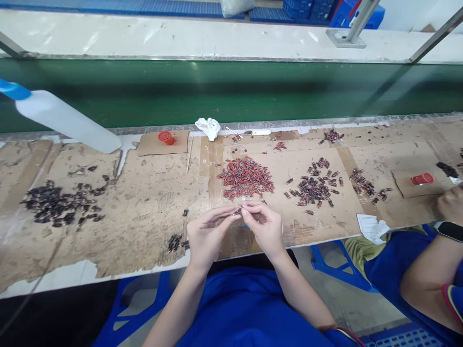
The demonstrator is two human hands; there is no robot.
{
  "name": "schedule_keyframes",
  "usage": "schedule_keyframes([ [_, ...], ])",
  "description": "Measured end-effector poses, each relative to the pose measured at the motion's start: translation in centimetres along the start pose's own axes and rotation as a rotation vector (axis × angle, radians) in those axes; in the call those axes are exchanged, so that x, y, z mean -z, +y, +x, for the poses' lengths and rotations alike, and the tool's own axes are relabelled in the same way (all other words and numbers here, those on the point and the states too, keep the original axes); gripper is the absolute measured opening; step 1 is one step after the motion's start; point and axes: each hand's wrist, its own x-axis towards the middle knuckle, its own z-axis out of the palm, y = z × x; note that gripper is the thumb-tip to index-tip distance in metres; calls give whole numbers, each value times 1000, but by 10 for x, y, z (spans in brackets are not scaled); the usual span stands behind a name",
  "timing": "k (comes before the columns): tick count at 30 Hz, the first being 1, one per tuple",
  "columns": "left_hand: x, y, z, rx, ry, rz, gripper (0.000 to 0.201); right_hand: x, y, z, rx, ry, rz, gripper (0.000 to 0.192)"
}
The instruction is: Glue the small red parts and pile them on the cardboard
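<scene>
So both hands are up close to each other here, and the left fingers and right fingers are pinched together on a tiny dark piece with a bit of red, held just above the brown cardboard-covered surface. It's too small to make out any detail. The left hand and right hand both have thumb and index closed on it. Right beyond the fingers there's a big heap of slim red pieces with silvery ends, and off to their right a looser pile of black-and-red pieces. Near the left fingers, a bit to their left, sits a small bunch of dark shiny pieces, with a much bigger spread of glossy black pieces well out that way. Farther beyond the fingers and to the left, you've got a small red plastic cup on a cardboard square, plus a crumpled white tissue past the red heap. Way over to the right of the fingers, a co-worker's hand rests near another red plastic cup.
</scene>
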Motion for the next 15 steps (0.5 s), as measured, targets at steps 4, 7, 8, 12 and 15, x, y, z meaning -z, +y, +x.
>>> schedule_keyframes([
  [4, -1, 3, 0, 54, -35, -85, 24, 1, 1, 0, 45, -2, -63, 9],
  [7, -2, 3, -1, 62, -25, -108, 25, 2, 2, 0, 105, -2, -137, 9],
  [8, -3, 3, -1, 63, -17, -108, 25, 2, 2, 0, 118, -6, -152, 9],
  [12, -3, 3, -1, 70, 10, -99, 27, 3, 2, 1, 130, -19, -158, 8],
  [15, -4, 4, 0, 104, 21, -103, 27, 4, 1, 3, 98, -46, -108, 10],
])
